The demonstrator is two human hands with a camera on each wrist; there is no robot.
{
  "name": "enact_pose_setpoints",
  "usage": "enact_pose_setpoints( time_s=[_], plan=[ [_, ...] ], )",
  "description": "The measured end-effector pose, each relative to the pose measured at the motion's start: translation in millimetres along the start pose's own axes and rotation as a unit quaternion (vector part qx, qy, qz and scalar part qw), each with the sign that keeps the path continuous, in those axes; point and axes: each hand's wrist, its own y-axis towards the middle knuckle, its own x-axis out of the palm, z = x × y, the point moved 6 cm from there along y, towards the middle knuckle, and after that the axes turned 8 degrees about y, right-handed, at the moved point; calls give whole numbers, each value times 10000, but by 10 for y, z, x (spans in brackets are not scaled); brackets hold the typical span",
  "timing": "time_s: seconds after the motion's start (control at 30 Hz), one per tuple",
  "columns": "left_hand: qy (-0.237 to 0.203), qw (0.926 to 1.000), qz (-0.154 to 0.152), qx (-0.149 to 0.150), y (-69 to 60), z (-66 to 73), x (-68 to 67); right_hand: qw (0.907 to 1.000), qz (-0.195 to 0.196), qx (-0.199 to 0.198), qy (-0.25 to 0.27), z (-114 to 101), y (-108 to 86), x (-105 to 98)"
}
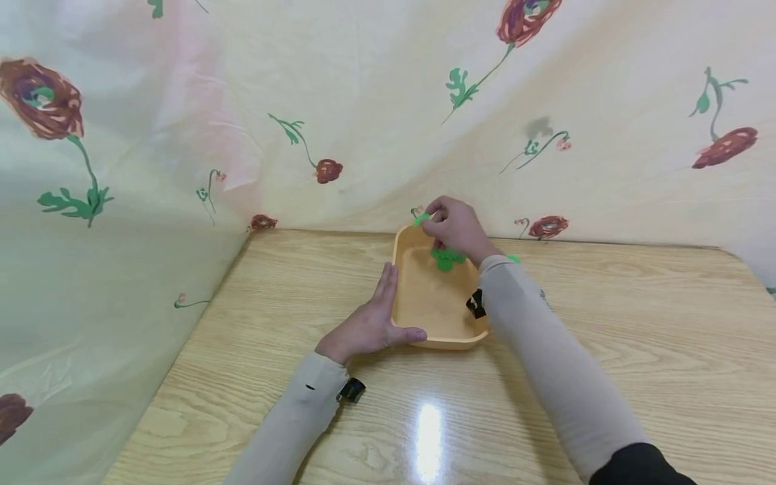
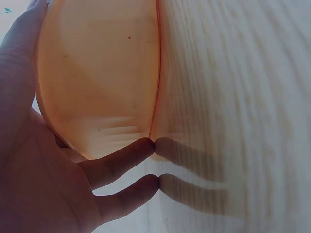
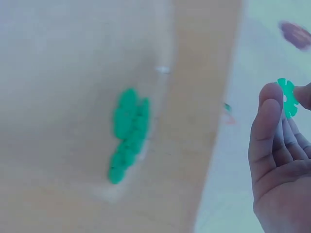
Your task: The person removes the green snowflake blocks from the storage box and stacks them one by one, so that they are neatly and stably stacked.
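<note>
An orange plastic tray point(image 1: 433, 296) with rounded corners rests on the table. My left hand point(image 1: 372, 323) braces its near left corner, fingers stretched along the outer side wall and thumb along the near wall. In the left wrist view, fingertips point(image 2: 146, 145) touch the tray's lower edge. Above the tray's far left rim, my right hand point(image 1: 457, 229) pinches a green notched interlocking disc point(image 3: 287, 97) between thumb and finger. More green discs point(image 3: 129, 131) lie inside the tray at its far end, joined or overlapping, blurred in the right wrist view.
Another green piece point(image 1: 514, 259) shows just past the right forearm, mostly hidden. The wooden table point(image 1: 636, 323) extends on both sides of the tray. A flower-printed sheet point(image 1: 376, 101) hangs close behind the tray and along the left.
</note>
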Motion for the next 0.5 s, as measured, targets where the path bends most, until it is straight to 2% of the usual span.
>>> enact_pose_setpoints(
  time_s=[0.2,0.3,0.4,0.5],
  plan=[
    [-42,10000,-35,-83,10,-11,9,9965,406,-456,575,-115,-29,-307],
    [-36,9999,-45,-91,16,-10,16,9945,553,-538,709,-101,-70,-466],
    [-36,10000,-5,-67,22,-5,15,9945,681,-495,631,-25,-135,-609],
    [-45,10000,28,-76,24,-2,14,9962,691,-291,438,127,-208,-706]
  ],
)
